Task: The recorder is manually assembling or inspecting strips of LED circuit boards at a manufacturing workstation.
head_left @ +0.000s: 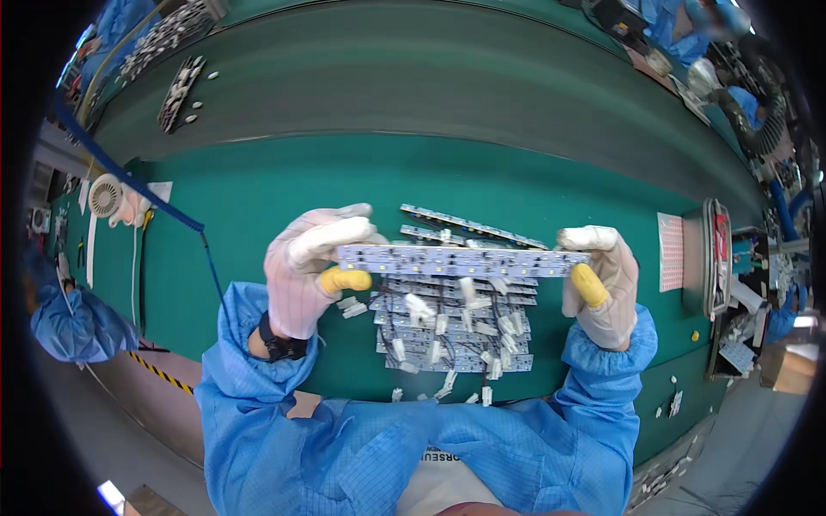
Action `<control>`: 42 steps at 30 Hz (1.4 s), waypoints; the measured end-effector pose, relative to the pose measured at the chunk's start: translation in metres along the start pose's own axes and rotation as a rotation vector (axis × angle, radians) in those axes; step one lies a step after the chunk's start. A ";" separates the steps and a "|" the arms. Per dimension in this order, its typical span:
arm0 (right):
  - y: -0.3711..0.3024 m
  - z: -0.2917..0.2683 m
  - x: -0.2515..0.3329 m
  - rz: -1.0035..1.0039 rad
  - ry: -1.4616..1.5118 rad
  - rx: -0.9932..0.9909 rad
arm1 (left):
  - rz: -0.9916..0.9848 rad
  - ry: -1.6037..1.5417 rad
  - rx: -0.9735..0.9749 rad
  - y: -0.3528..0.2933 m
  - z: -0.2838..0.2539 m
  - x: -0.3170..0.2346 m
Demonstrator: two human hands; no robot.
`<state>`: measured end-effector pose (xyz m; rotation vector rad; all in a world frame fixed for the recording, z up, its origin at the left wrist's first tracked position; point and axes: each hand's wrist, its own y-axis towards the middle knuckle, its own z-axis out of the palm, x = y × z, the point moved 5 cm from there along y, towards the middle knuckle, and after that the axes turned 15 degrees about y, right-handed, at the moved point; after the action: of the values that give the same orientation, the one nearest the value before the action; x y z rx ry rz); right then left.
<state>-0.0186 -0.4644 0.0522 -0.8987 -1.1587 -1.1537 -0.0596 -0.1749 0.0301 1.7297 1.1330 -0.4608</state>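
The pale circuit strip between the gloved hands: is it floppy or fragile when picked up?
The circuit strip looks fairly stiff: it spans straight from left hand to right hand. It is probably light, being pinched only at its ends. Its small exposed components suggest knocks might damage it.

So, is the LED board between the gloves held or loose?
Held: left hand and right hand grip the LED board by its ends.

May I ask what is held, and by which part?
A circuit strip, its left end in the left hand, right end in the right hand.
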 end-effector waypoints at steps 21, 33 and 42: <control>-0.001 0.005 -0.001 0.062 0.073 0.044 | -0.208 -0.076 -0.032 -0.002 0.007 0.006; 0.003 0.004 -0.001 0.042 0.009 0.032 | 0.194 0.167 -0.068 0.005 -0.006 -0.007; -0.002 0.004 0.002 0.050 0.115 0.111 | -0.050 0.095 -0.081 0.000 0.000 0.004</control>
<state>-0.0215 -0.4611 0.0545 -0.7618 -1.0898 -1.0760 -0.0581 -0.1735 0.0270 1.6702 1.2484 -0.3614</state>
